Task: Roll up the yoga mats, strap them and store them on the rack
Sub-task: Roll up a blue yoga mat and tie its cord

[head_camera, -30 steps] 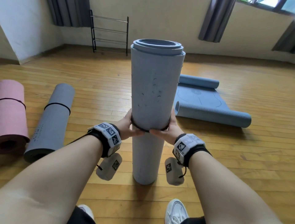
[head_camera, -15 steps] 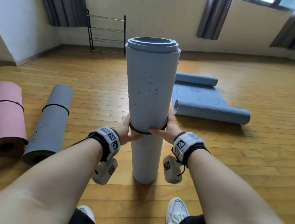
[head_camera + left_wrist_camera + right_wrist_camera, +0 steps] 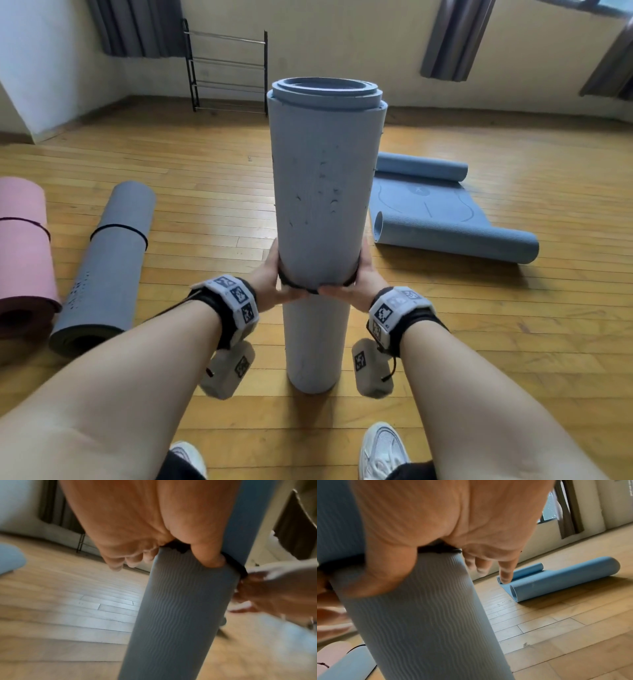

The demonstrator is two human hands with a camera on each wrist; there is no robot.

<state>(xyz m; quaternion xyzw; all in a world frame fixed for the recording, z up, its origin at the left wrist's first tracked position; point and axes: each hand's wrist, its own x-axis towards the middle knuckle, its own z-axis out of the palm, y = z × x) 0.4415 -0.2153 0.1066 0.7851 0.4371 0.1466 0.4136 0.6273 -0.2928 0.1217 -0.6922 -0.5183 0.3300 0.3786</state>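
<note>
A grey-blue rolled yoga mat (image 3: 322, 192) stands upright on the wooden floor in front of me. A black strap (image 3: 308, 290) circles it about two thirds of the way down. My left hand (image 3: 284, 274) and right hand (image 3: 356, 277) hold the roll from either side at the strap, thumbs meeting at the front. In the left wrist view my thumb (image 3: 211, 558) hooks over the strap (image 3: 178, 547) against the mat (image 3: 180, 615). The right wrist view shows the other thumb (image 3: 385, 577) pressing the strap (image 3: 438, 549) on the mat (image 3: 423, 622). The fingers reach behind the roll.
A pink strapped roll (image 3: 20, 246) and a grey strapped roll (image 3: 109, 260) lie on the floor at left. A blue mat (image 3: 445, 219), rolled in from both ends, lies at right. A black metal rack (image 3: 227, 68) stands at the far wall. My shoes (image 3: 383, 448) are below.
Both hands and the black strap have slid a little lower along the upright mat. The mat itself stays standing in place.
</note>
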